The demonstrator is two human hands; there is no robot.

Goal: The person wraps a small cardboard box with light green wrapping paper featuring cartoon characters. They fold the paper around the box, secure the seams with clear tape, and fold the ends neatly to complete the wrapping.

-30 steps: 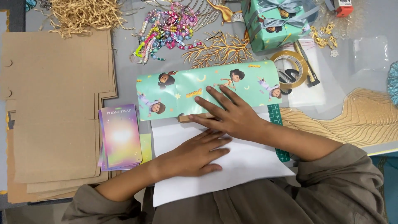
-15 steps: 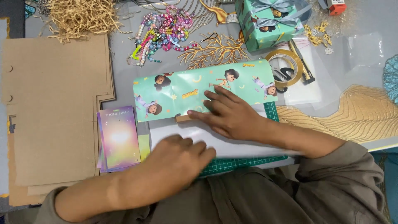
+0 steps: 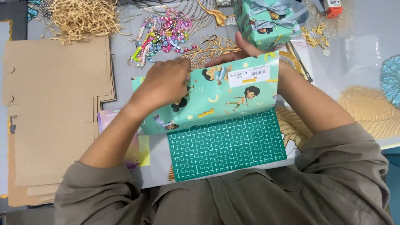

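Grey worktop [image 3: 366, 46], crowded with craft goods, carries a green cutting mat [image 3: 227, 148] at the near edge. Over the mat's far side lies a sheet of teal gift wrap [image 3: 216, 100] printed with cartoon figures, its long axis running left to right, its near edge on the mat. The left hand [image 3: 164, 81] sits on the sheet's upper left, fingers [image 3: 183, 66] closed in a pinch on the far edge. The right hand [image 3: 246, 50] is mostly hidden behind the raised far right part of the sheet; its fingers show above the edge, but whether they grip it I cannot tell. The sheet lies just in front of both hands. Beads [image 3: 162, 35], a wrapped box [image 3: 266, 21], straw filler [image 3: 83, 16] and cardboard [image 3: 54, 108] lie around.
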